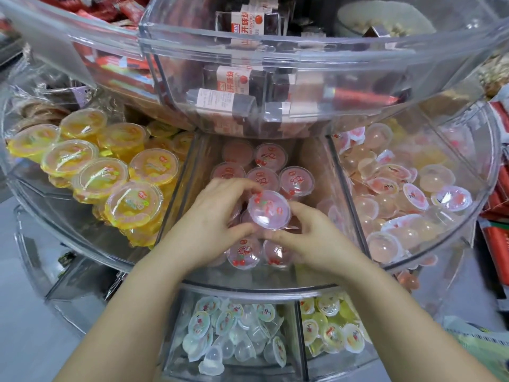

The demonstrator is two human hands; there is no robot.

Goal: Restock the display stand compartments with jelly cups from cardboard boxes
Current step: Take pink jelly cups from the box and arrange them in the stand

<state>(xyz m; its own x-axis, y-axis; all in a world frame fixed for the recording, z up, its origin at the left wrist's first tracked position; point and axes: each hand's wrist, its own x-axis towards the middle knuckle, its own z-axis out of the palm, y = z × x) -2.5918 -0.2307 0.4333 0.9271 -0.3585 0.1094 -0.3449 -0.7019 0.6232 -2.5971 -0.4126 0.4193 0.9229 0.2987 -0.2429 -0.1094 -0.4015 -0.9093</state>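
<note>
Two bare hands settle a pink cherry jelly cup point(268, 210) into the middle compartment point(311, 158) of a clear tiered display stand point(275, 62), seen from the head camera. The cup sits tilted, lid toward the camera, above a layer of like cups point(271, 177) standing in rows toward the compartment's back wall. The step in hand appears to be placement: filling the front half of this compartment, where two more cups point(243, 253) lie near the front rim.

The left hand point(217, 216) reaches in from the front edge, its fingers point(242, 184) curled over the cup's left and upper rim. The right hand point(316, 235) comes in beside it, fingers pinching the cup's lower right edge. Both hands hold the one cup; neither is spread flat. The forearms converge from the lower corners of the frame across the stand's front rim.

The next move likely calls for levelling the cup and easing it down into the gap beside the standing rows, then letting go without toppling its neighbours.

To the left, a compartment holds yellow jelly cups point(96, 172); to the right, small pale pink cups point(399, 194) lie in a loose heap. The tier above holds dark boxed sweets point(239, 78). No cardboard box is in view.
</note>
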